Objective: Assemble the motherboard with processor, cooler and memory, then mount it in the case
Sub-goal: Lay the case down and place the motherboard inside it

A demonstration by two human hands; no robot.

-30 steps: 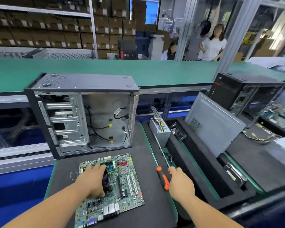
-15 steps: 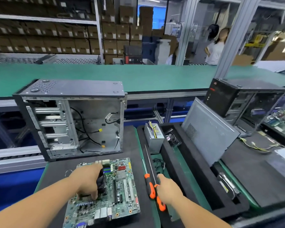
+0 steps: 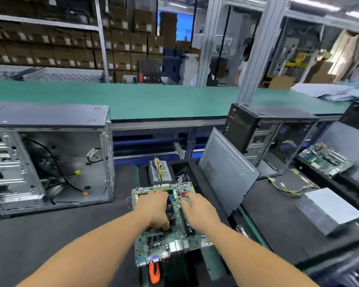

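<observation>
Head view. The board (image 3: 166, 243) sits in front of the person, over the seam between the dark desk (image 3: 50, 241) mat and the foam tray (image 3: 197, 168) to its right; whether it rests there or is lifted cannot be told. The left hand (image 3: 153, 210) lies on the board with fingers curled down around the black cooler (image 3: 171, 212) at its middle, apparently clamped on it. The right hand (image 3: 199, 212) lies flat beside it, fingers straight over the memory-slot area, touching or pressing the board; no closed grip is evident there. The open case (image 3: 50, 162) stands upright at the left, well apart from the board, loose cables (image 3: 71, 179) hanging inside.

Handling, as a judgement: the board is light, stiff and thin but fragile, with exposed solder points and tall parts. It is best held by its bare edges or the cooler body, kept level, never flexed, and not taken by the connectors at its near edge.

Hard to read: the hands cover the socket and slots, so seated processor and memory cannot be confirmed. An orange handle (image 3: 154, 272) shows under the board's near edge, its shaft hidden. The case's left side is cut off by the frame, and motion blur softens board detail.
</observation>
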